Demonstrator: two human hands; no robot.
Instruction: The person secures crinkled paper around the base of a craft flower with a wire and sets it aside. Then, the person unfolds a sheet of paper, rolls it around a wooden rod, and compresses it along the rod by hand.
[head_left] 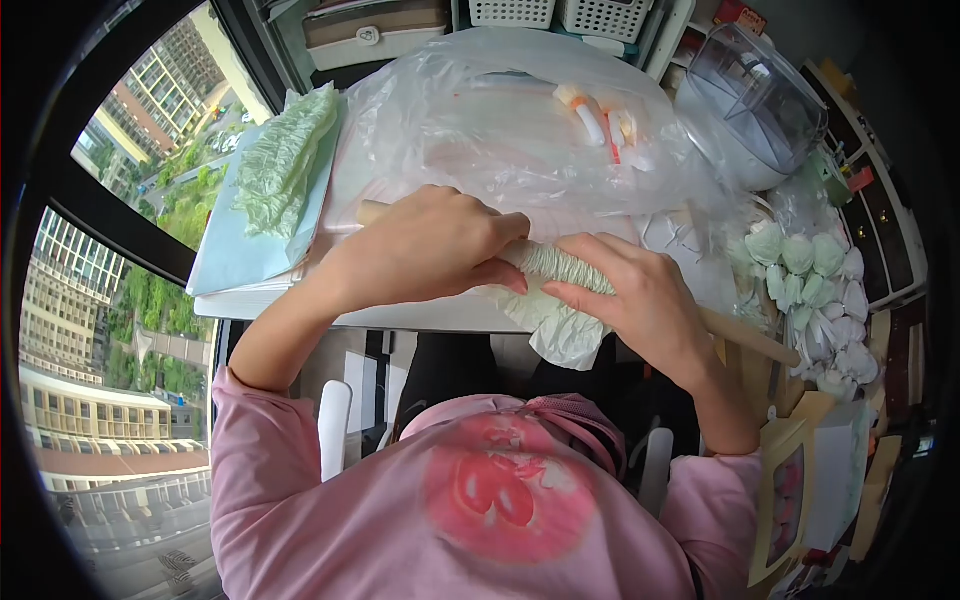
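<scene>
Pale green crepe paper [562, 266] is wrapped and bunched round a long wooden rod [752, 336], with a loose flap hanging below toward my lap. My left hand [440, 245] closes round the rod at the left end of the wrapped part. Around the right part of the paper, my right hand [635, 295] is curled with thumb and fingers pressed on the folds. The rod's left end shows past my left hand, and its other end reaches out to the right beyond my right wrist. A crinkled green paper piece [287, 165] lies at the left on light blue sheets [235, 245].
Clear plastic bags [450, 120] cover the back of the white table [400, 316], with orange-and-white items [600, 125] on them. A clear-lidded container [750, 110] stands at the back right. Bundled pale flowers [800, 255] hang at the right. Windows are on the left.
</scene>
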